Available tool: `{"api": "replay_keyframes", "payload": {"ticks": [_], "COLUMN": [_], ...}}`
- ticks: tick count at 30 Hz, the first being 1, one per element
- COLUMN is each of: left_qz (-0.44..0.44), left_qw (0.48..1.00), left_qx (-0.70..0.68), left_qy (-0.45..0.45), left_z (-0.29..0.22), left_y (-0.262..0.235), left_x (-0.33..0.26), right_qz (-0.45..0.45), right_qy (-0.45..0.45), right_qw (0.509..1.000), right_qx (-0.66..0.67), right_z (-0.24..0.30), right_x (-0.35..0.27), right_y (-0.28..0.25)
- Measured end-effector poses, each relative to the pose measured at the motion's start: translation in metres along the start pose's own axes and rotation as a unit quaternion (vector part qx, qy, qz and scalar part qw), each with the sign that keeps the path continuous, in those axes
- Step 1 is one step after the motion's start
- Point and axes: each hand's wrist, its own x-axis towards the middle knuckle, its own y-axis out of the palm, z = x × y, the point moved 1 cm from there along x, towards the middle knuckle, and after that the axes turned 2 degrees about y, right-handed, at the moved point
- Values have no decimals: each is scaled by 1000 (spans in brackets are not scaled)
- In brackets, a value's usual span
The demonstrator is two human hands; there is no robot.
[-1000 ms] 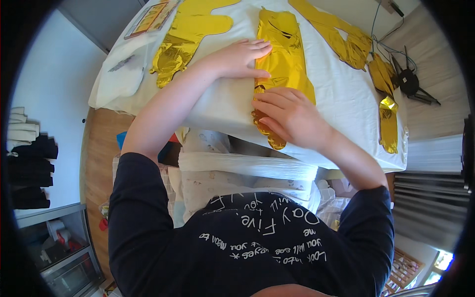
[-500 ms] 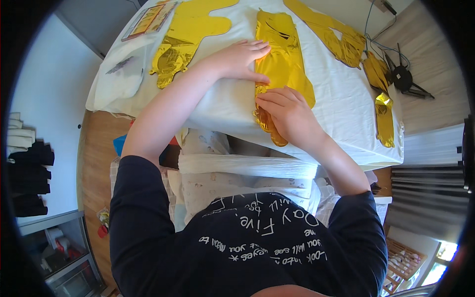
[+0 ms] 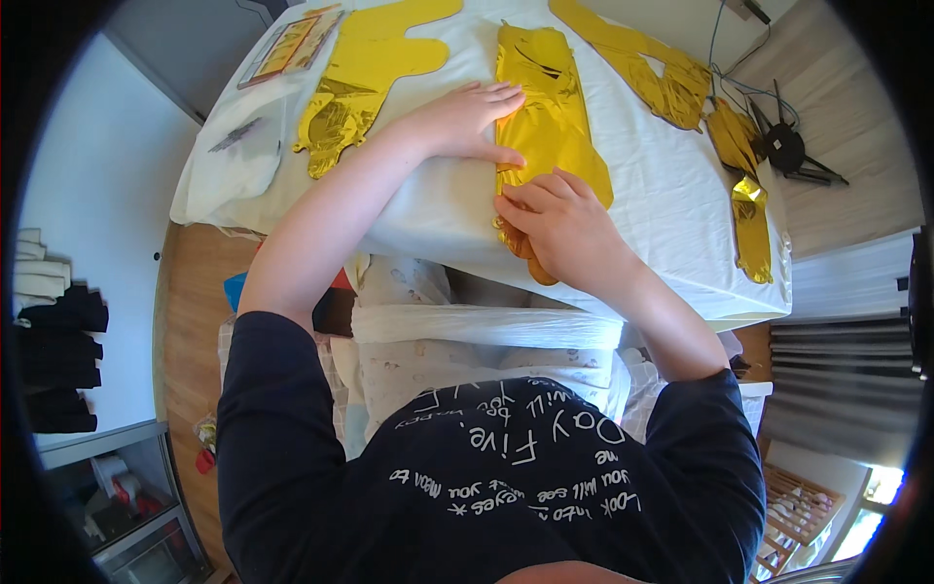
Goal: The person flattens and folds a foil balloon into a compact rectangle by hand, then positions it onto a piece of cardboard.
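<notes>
A flat gold foil balloon [image 3: 553, 122] lies lengthwise on the white-covered table in front of me, its near end crumpled and reaching the edge. My left hand [image 3: 475, 122] rests along its left side, fingers stretched out and thumb apart, the tips on the foil. Just nearer to me, my right hand [image 3: 569, 226] lies over the lower part with bent fingers closed on the left edge. The palm hides some of the crumpled end there. Both hands touch the same balloon.
Another flat gold foil balloon [image 3: 375, 73] lies to the left, beside a clear plastic bag [image 3: 229, 161] and a printed packet [image 3: 290, 47]. More gold foil [image 3: 662, 83] stretches along the right, near a black device with antennas [image 3: 786, 149] and cables. The white cloth [image 3: 428, 219] hangs over the near edge.
My right hand's fingers have bent more at the foil's left edge. My left hand stays in place on the balloon. The whole view has shifted slightly.
</notes>
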Motion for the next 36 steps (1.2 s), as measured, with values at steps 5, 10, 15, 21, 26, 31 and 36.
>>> {"api": "replay_keyframes", "payload": {"ticks": [5, 10, 15, 21, 26, 31, 36], "left_qz": [9, 17, 9, 5, 8, 9, -16], "left_qw": [1000, 1000, 1000, 999, 999, 999, 975], "left_qx": [-3, 21, -14, -32, -36, -45, -213], "left_qy": [5, -6, 7, 11, 2, -6, -56], "left_z": [-1, 3, 4, 5, 0, 2, 9], "left_y": [-3, 1, 0, -3, -4, -6, -3], "left_x": [2, 1, 5, 1, 1, 1, 5], "right_qz": [4, -27, -19, -102, -152, -133, -138], "right_qy": [24, 25, -110, -320, -335, -318, -305], "right_qw": [984, 964, 974, 940, 928, 932, 933], "right_qx": [177, 262, 197, 65, 66, 109, 135], "right_z": [-12, -32, -74, -86, -87, -89, -88], "right_x": [1, 19, 44, 60, 55, 56, 57], "right_y": [-4, -19, -3, 7, 23, 23, 22]}}
